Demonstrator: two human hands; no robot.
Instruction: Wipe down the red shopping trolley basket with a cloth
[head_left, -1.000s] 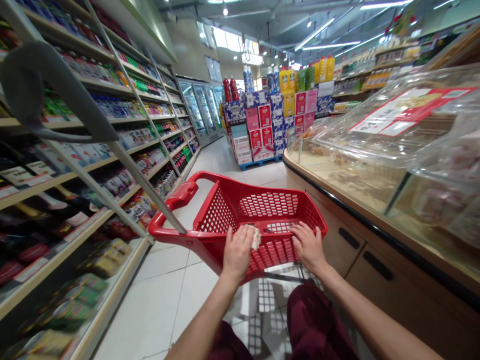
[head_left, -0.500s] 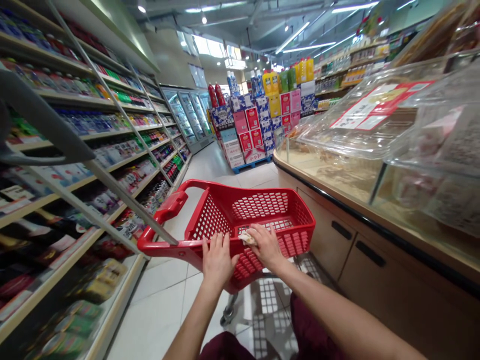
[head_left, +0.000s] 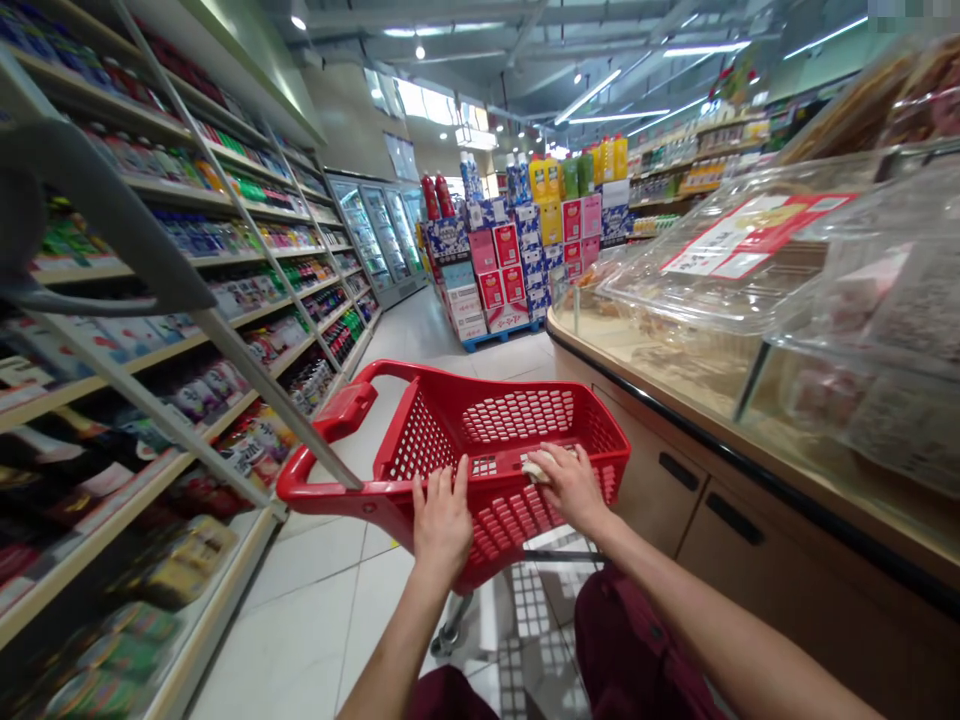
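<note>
A red plastic shopping cart (head_left: 517,415) with perforated basket walls stands right before me, its handle end at the left. My left hand (head_left: 441,515) grips the near rim around its middle, fingers hooked over the edge. Farther right on that same rim, my right hand (head_left: 568,485) is closed around a crumpled whitish cloth (head_left: 534,470) and presses it to the edge. Most of the cloth is hidden under the fingers. The basket's visible interior shows no goods.
Shelves of bottles and packages (head_left: 240,240) line the left, with a grey-handled metal frame (head_left: 262,385) close by. A glass-edged counter (head_left: 637,370) holding clear plastic food boxes (head_left: 750,240) borders the right. Stacked drink cartons (head_left: 506,275) stand ahead on a blue pallet (head_left: 504,338).
My right hand has slid to the right along the cart's rim with the cloth. My left hand has stayed nearly in place on the rim.
</note>
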